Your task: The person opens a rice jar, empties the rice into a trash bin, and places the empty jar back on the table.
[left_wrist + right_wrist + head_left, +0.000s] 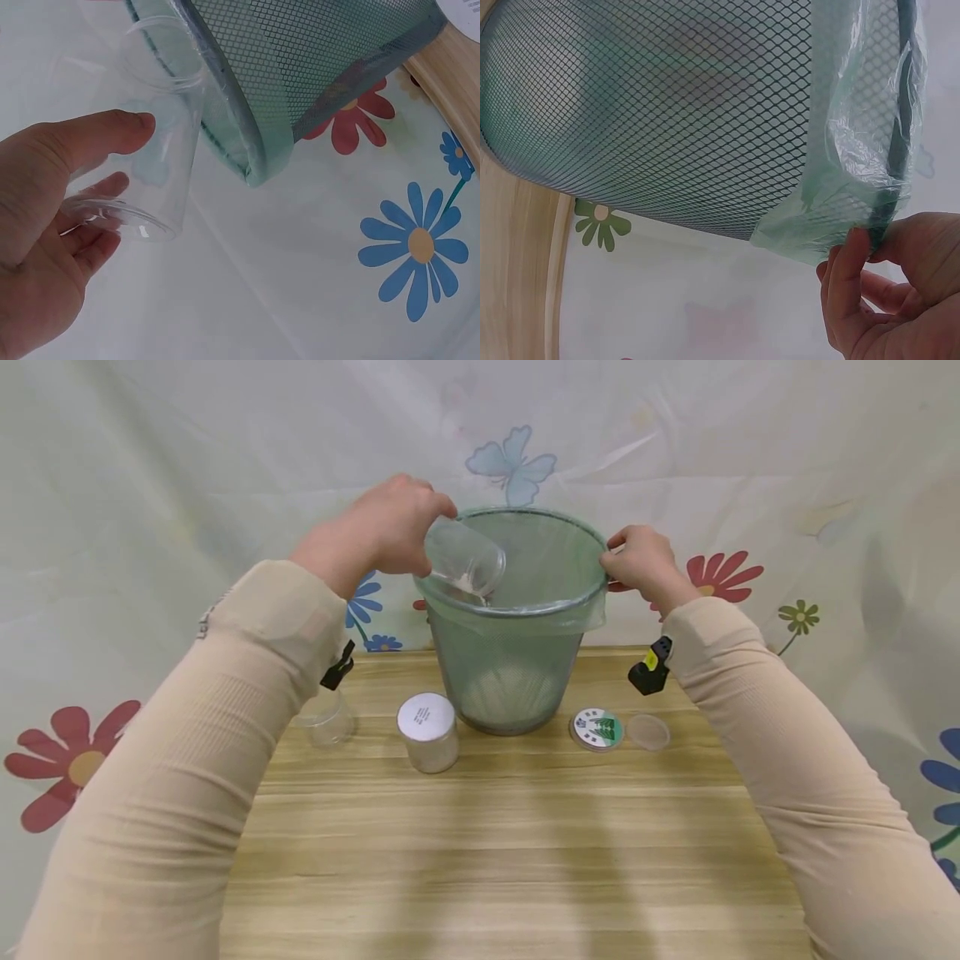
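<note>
A mesh wastebasket lined with a thin green bag stands upright at the back of the table. Over the left side of its rim, my left hand holds a clear plastic jar tipped on its side, mouth toward the inside. A little pale material lies near the jar's mouth. The left wrist view shows thumb and fingers on opposite sides of the jar. At the basket's right, my right hand pinches the rim and the folded-over bag between thumb and fingers, seen closely in the right wrist view.
In front of the basket stands a jar with a white printed lid. Another clear container is partly behind my left sleeve. To the right lie a round green-and-white lid and a clear disc. A flowered sheet hangs behind.
</note>
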A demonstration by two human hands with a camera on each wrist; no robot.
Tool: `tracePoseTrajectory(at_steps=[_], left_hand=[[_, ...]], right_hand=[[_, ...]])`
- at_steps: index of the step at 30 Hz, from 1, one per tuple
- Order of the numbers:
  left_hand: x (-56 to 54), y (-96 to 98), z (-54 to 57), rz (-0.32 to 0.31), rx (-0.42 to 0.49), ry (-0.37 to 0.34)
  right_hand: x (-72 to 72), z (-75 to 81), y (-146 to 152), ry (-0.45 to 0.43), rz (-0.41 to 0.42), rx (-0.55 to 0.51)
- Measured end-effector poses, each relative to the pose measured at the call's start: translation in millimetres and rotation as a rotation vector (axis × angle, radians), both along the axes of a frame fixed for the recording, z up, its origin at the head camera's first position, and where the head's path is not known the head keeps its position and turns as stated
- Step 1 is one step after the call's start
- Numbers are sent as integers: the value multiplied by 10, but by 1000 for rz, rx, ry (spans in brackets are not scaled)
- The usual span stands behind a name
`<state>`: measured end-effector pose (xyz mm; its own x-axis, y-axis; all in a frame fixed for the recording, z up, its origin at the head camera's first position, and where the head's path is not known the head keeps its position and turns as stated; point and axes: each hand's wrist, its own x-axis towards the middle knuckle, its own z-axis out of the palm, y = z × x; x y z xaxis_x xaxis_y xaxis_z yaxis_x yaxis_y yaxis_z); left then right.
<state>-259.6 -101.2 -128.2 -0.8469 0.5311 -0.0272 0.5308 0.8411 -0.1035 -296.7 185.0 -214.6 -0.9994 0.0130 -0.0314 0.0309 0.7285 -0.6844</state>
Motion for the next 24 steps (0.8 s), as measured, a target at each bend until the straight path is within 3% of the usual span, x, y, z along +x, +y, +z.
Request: tracePoseTrajectory(at_steps=[6,11,18,24], left_hand=[[-4,34,-5,-9,-74,10],[-3,54,-39,-62,-179,67],[4,72,-87,-182,-291,204],[-20,62,-151,-330,-393,390]], right_hand=[[5,-10,-12,4,10,5],[10,-19,-29,8,16,20],[9,-19,-44,15,11,35],[4,-22,-55,21,3,40]])
